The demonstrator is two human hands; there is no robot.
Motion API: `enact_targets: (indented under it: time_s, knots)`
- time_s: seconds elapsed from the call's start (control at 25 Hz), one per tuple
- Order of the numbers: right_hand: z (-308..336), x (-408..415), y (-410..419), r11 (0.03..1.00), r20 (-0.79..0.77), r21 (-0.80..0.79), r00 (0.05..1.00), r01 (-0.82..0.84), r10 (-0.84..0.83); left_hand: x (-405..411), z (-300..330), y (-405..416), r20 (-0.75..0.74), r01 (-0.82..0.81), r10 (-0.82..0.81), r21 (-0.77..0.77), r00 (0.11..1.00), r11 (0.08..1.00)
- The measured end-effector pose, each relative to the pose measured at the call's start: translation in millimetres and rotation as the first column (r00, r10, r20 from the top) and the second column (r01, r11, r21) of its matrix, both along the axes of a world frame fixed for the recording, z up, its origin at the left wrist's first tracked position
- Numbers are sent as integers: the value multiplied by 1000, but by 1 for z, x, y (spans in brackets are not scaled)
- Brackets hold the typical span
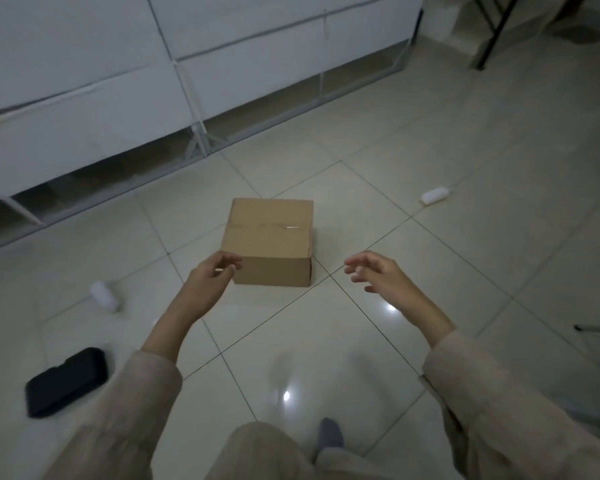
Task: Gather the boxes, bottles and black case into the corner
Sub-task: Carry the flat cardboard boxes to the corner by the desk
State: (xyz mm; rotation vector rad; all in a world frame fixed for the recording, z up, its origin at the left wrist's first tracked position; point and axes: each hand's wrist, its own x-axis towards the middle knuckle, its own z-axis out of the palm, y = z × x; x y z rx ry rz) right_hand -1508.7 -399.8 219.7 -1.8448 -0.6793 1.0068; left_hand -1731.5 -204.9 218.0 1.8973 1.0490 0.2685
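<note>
A taped brown cardboard box (269, 237) sits on the tiled floor in the middle of the view. My left hand (210, 277) hovers at its near left corner, fingers apart, holding nothing. My right hand (378, 271) is spread open to the right of the box, a short gap away from it. One white bottle (104, 296) lies on the floor to the left, another white bottle (434, 195) lies farther off to the right. A black case (66, 381) lies flat at the lower left.
White drawer units on a metal frame (201, 147) run along the back left. Black furniture legs (492, 32) stand at the top right, and a thin dark rod (596, 329) juts in at the right edge. My grey-socked foot (329, 433) rests below.
</note>
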Motion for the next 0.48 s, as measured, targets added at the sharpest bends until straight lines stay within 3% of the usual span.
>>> enact_targets:
  time_s: [0.48]
  knots:
    - [-75, 80, 118, 982, -88, -179, 995, -61, 46, 55, -63, 110, -88, -251, 241, -126, 966, 960]
